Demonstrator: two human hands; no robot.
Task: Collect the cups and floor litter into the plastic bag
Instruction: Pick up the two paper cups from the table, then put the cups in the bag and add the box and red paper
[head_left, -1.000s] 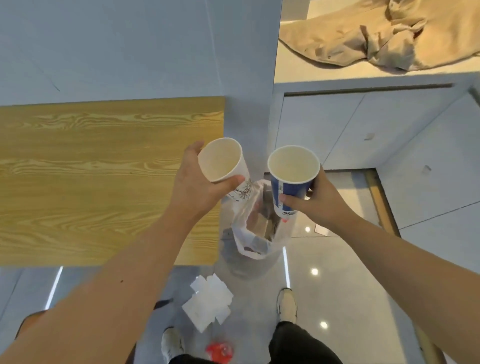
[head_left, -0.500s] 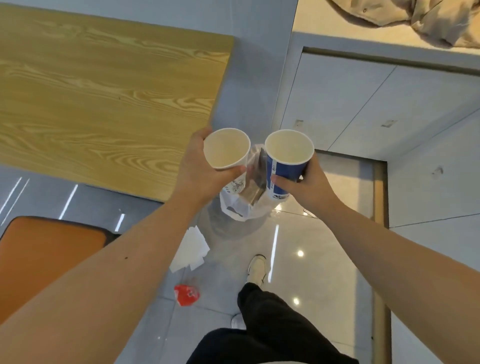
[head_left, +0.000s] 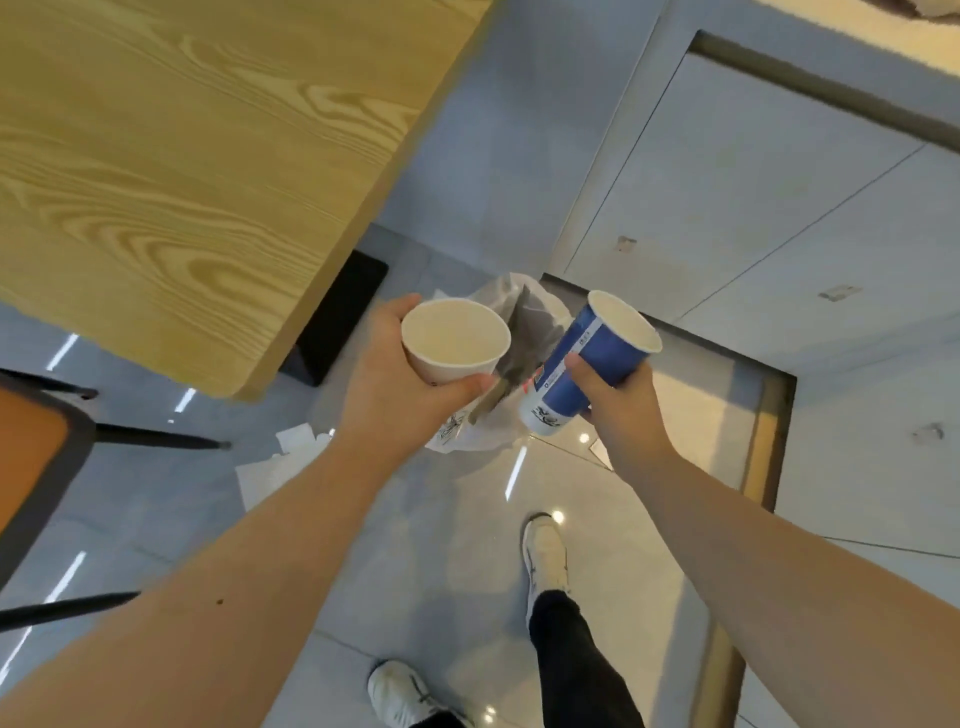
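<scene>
Both hands' grip on cups (head_left: 454, 343) above bag (head_left: 540, 317).

Single view only, head-worn wide-angle camera, so no second view to overlap with. It looks steeply down and forward from standing height. Both forearms run up from the bottom edge, with the left hand (head_left: 400, 384) and right hand (head_left: 618, 400) close in at frame centre. Floor (head_left: 613, 519) sits far below, shoes (head_left: 545, 551) near the bottom. Wooden worktop (head_left: 182, 166) fills upper left, tilted by lens distortion; cabinets (head_left: 779, 208) upper right.
</scene>
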